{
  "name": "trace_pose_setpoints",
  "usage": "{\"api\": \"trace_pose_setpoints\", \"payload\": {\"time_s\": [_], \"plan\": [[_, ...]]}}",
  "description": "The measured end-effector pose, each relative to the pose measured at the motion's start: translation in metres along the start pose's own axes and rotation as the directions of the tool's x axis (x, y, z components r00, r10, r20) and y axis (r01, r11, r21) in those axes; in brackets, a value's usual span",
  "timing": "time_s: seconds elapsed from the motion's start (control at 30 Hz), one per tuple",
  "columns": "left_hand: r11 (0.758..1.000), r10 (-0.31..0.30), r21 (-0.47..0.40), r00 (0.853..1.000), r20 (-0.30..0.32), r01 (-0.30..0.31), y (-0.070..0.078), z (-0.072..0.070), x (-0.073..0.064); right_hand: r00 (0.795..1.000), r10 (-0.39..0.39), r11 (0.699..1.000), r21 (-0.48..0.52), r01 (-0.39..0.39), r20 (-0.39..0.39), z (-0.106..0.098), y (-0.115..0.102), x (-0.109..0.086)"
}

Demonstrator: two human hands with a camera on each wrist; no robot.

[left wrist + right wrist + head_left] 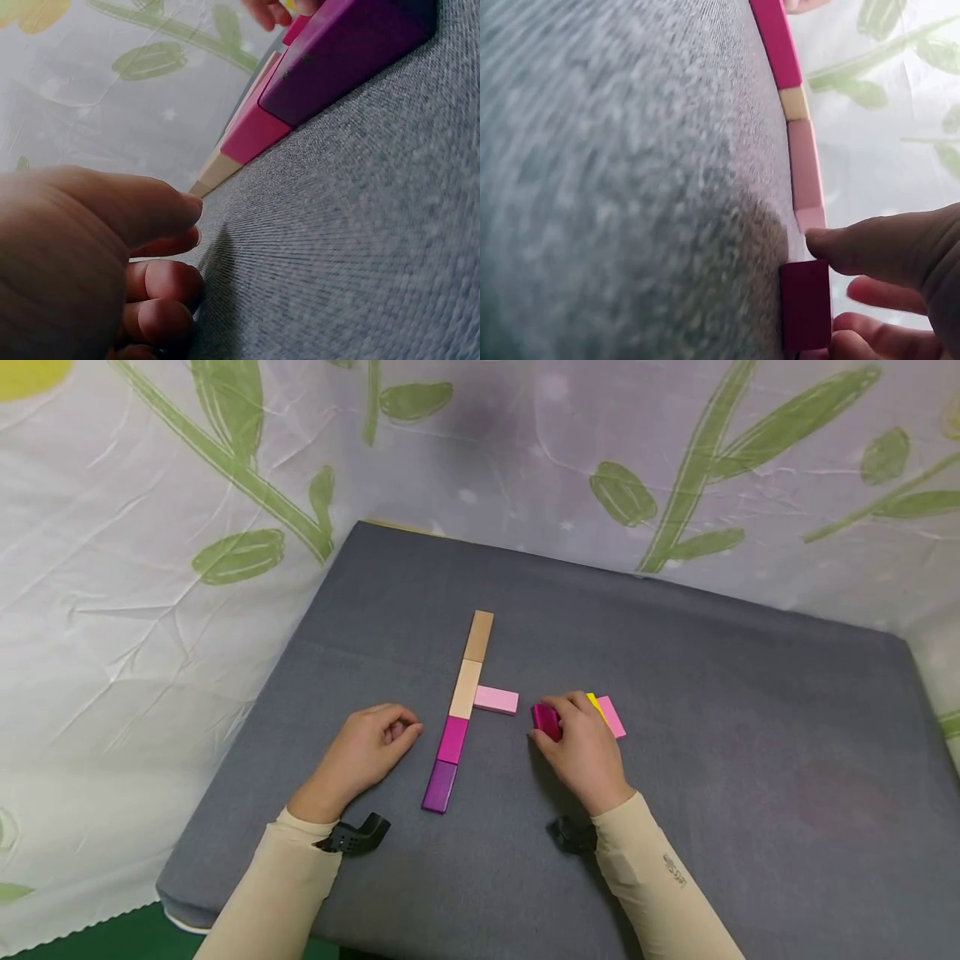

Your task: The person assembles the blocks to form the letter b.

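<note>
My right hand (588, 752) pinches a dark magenta block (546, 721) between thumb and fingers, low at the grey cloth. To its left, a light pink block (496, 699) lies crosswise, its end against a slanting row of blocks. From the far end, this row has a tan block (478, 637), a paler wood block (466, 688), a bright magenta block (452, 740) and a purple block (439, 786). Left of the row my left hand (367, 752) rests on the cloth, fingers loosely curled and holding nothing. In the left wrist view the purple block (345, 60) looms close.
Partly behind my right hand lie a yellow piece (597, 706) and a pink piece (612, 717). The grey cloth-covered table (750, 710) reaches to a white curtain (525, 460) with green leaves at the back and left. Each wrist carries a black camera strap (358, 836).
</note>
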State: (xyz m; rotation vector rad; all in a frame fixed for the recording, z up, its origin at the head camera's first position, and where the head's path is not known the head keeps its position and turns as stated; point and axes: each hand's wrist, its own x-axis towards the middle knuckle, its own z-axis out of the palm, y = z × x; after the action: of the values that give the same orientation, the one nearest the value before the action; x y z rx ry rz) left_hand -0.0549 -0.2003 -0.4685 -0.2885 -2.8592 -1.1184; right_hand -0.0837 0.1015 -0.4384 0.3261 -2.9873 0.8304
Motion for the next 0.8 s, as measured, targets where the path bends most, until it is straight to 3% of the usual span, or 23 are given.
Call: {"api": "trace_pose_setpoints", "payload": {"time_s": [0.47, 0.8], "plan": [[1.000, -0.016, 0.003, 1.000, 0.013, 0.016, 0.000, -0.002, 0.000, 0.998, -0.017, 0.999, 0.030, 0.018, -0.053, 0.001, 0.008, -0.004], [1.000, -0.017, 0.004, 1.000, 0.015, 0.017, 0.000, -0.002, -0.001, 0.999, 0.008, 0.999, 0.040, -0.006, -0.032, -0.002, 0.015, -0.003]]}}
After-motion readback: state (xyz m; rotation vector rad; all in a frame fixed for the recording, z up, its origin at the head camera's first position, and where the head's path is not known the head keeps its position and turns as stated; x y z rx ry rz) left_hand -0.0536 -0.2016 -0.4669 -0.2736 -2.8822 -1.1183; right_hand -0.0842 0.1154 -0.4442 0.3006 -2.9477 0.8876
